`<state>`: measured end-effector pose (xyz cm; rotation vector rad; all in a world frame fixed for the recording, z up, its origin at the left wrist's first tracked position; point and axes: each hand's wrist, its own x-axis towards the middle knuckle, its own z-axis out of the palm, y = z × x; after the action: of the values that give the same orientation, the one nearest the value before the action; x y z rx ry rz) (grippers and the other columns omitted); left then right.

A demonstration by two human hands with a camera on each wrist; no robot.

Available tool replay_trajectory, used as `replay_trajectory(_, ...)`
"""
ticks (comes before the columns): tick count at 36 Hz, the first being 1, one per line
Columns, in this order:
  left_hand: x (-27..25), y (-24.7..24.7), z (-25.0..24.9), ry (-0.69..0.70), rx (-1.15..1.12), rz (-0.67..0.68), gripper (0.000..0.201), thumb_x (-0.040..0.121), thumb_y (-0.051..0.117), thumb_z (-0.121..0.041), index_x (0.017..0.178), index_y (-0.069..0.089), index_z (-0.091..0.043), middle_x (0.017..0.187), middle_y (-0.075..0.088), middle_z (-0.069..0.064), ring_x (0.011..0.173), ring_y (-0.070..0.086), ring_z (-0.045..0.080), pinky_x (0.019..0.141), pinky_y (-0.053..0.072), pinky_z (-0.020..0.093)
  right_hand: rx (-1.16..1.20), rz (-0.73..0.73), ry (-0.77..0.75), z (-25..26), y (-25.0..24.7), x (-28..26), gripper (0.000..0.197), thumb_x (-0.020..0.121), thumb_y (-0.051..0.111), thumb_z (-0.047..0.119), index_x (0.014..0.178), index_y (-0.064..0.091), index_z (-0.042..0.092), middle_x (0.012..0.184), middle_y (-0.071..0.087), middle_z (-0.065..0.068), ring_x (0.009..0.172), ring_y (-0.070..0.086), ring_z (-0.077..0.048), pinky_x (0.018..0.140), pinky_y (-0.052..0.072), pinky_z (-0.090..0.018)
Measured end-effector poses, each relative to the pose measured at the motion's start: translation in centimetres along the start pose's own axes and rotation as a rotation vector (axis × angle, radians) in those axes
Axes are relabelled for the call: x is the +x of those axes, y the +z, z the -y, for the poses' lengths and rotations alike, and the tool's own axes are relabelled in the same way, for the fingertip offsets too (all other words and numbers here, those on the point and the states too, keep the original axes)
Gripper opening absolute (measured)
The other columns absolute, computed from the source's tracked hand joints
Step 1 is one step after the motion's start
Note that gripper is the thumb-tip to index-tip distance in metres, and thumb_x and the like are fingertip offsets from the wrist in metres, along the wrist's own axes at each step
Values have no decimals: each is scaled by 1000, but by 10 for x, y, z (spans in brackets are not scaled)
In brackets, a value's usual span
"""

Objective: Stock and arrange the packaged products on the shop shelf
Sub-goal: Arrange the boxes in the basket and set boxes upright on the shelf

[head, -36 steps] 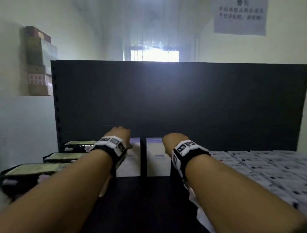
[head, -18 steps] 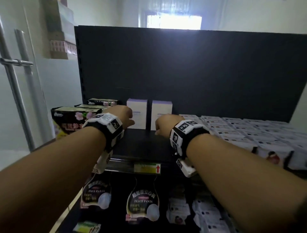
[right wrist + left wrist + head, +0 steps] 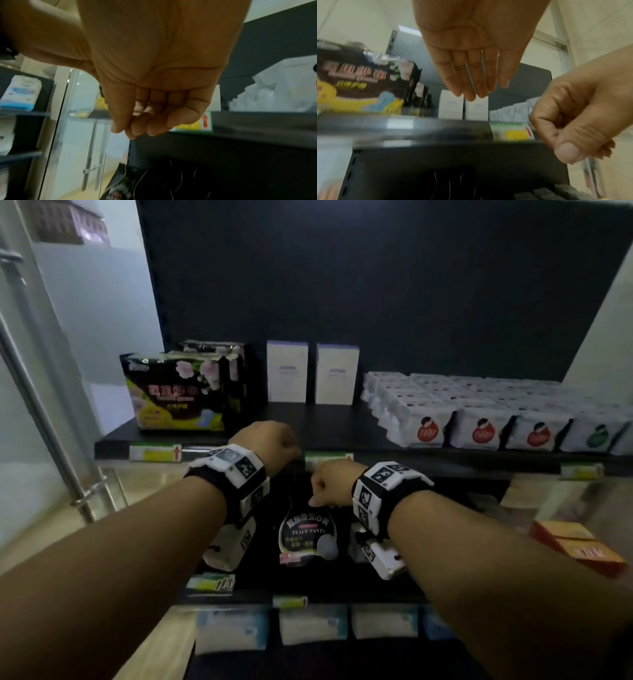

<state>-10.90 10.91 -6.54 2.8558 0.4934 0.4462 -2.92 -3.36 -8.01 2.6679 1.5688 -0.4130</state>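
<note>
Two white boxes stand upright side by side at the back of the black top shelf; the left wrist view shows them too. Left of them stand black flowered packs, and rows of white packs fill the right. My left hand hovers at the shelf's front edge, fingers straight and empty. My right hand hangs just below the edge, its fingers curled with the thumb against them, holding nothing.
A black "PEACE PANTS" pack hangs below the top shelf. White and blue packs line the lowest shelf. An orange box lies at the right. A glass door with a metal handle stands at the left.
Both hands have drawn back from the two white boxes to the shelf's front edge and lower. The boxes stay at the back. The head view has tilted down.
</note>
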Motion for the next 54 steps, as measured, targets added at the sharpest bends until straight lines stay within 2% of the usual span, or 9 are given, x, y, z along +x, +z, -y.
replay_trajectory(7,-40,87,13,30,-78,207,26,87,61,-36,107,69,-22,114,67,-1,107,60,20,88,47,29,43,111,67,-11,88,13,23,88,64,31,103,68,14,109,67,-9,100,61,-27,75,41,-27)
replay_trajectory(11,-65,154,27,-71,-106,337,25,89,59,-36,108,68,-23,113,66,1,106,60,23,82,46,30,25,250,55,-24,144,19,24,94,57,30,88,62,7,94,60,-15,84,56,-27,76,45,-33)
replay_trajectory(17,-110,275,58,-241,-126,585,28,91,58,-31,117,64,-21,123,61,7,106,58,27,86,47,32,-13,492,34,-52,251,27,23,97,50,18,104,62,0,94,58,-12,95,54,-29,79,41,-32)
replay_trajectory(25,-186,461,96,-427,-73,828,31,93,49,-27,122,57,-20,115,65,9,98,62,26,78,49,34,-51,658,132,-103,449,47,18,98,50,24,91,59,10,96,56,-10,88,45,-19,78,40,-30)
replay_trajectory(28,-213,527,112,-426,-59,891,17,89,55,-26,102,66,-21,116,64,6,102,61,26,76,44,28,-5,620,210,-123,536,55,25,98,48,20,115,62,9,120,58,-13,90,45,-18,83,42,-28)
replay_trajectory(32,-257,619,139,-510,-159,974,39,88,64,-26,125,59,-15,129,58,9,118,55,27,100,43,32,5,673,302,-143,639,63,41,90,60,30,127,56,14,132,54,-10,118,53,-33,99,47,-41)
replay_trajectory(35,-287,673,162,-519,-107,979,36,84,69,-25,119,62,-21,124,61,0,111,58,19,96,43,23,20,753,292,-155,706,64,49,96,54,23,141,41,10,144,43,-13,129,46,-31,105,41,-37)
replay_trajectory(46,-311,791,195,-301,132,1087,83,73,78,-37,143,34,-28,145,39,5,132,37,28,107,37,42,-20,747,297,-195,833,96,96,83,72,31,153,10,14,156,14,-16,144,19,-35,115,27,-45)
replay_trajectory(54,-303,839,205,-148,263,1222,101,64,81,-45,146,23,-34,147,33,2,137,27,29,107,35,50,-24,630,357,-218,880,111,69,96,54,26,152,16,13,157,19,-13,144,20,-32,117,22,-44)
